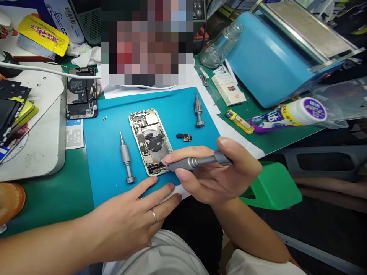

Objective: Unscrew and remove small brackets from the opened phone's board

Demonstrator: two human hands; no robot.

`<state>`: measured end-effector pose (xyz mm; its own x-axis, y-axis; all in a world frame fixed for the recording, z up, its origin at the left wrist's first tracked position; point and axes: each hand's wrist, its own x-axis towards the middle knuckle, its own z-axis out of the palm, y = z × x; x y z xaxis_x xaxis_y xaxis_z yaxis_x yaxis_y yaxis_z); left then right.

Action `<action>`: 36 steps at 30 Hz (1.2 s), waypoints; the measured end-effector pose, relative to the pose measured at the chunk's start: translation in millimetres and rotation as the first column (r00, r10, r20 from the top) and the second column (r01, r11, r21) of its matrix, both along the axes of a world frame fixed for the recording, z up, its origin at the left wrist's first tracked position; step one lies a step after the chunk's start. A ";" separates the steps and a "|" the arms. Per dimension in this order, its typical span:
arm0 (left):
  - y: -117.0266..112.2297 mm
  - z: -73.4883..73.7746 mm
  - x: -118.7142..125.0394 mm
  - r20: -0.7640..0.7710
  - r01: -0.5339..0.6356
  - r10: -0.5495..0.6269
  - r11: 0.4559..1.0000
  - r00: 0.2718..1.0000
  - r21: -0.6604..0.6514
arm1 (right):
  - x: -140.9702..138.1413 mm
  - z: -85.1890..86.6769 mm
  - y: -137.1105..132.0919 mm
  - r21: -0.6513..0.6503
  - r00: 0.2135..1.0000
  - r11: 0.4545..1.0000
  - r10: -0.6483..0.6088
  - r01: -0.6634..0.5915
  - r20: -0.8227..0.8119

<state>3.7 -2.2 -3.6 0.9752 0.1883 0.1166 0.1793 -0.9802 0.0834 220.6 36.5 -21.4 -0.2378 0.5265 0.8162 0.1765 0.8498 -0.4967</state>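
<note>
An opened phone lies on the blue mat, its inner boards and parts exposed. In my right hand is a grey precision screwdriver, slanted, with its tip end at the phone's lower right corner; the tip itself is hidden. My left hand, with a ring on one finger, rests at the phone's bottom edge, fingers stretched out and apart. A second screwdriver lies left of the phone, and a third screwdriver lies at the mat's upper right. A small dark phone part sits right of the phone.
Tiny screws lie on the mat's left. Beyond it is another phone assembly. To the right are a cigarette pack, a yellow lighter, a white-capped bottle, a glass jar and a blue machine. A green bin stands below.
</note>
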 end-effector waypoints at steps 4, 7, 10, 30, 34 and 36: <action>0.2 -0.7 -0.2 -0.012 0.000 0.000 1.000 1.000 0.004 | -0.6 -1.4 -0.7 -0.029 1.000 0.999 0.020 -0.020 -0.003; 0.5 -0.8 0.3 -0.006 0.006 -0.006 1.000 1.000 0.006 | -0.4 -1.8 -0.4 -0.021 1.000 1.000 0.011 -0.011 -0.012; 1.1 -0.3 0.8 -0.011 0.009 -0.009 1.000 1.000 0.008 | -1.2 -2.2 -0.4 -0.024 1.000 1.000 -0.006 0.006 0.004; 4.4 5.0 2.4 -0.048 0.023 -0.024 1.000 0.999 -0.009 | -1.0 -3.6 -1.1 -0.078 1.000 0.997 0.005 -0.003 0.026; 6.2 8.2 1.2 -0.002 0.020 -0.020 1.000 1.000 -0.010 | -1.1 -4.4 -1.5 -0.074 1.000 0.997 0.001 0.001 0.027; 6.6 8.8 0.8 0.072 -0.012 0.013 1.000 0.997 -0.011 | -1.2 -5.7 -2.4 -0.079 1.000 0.997 -0.009 0.011 0.026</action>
<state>4.5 4.4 5.2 0.9619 0.2021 0.1843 0.1847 -0.9769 0.1072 219.4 34.0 -27.1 -0.2523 0.5915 0.7658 0.1985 0.8062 -0.5573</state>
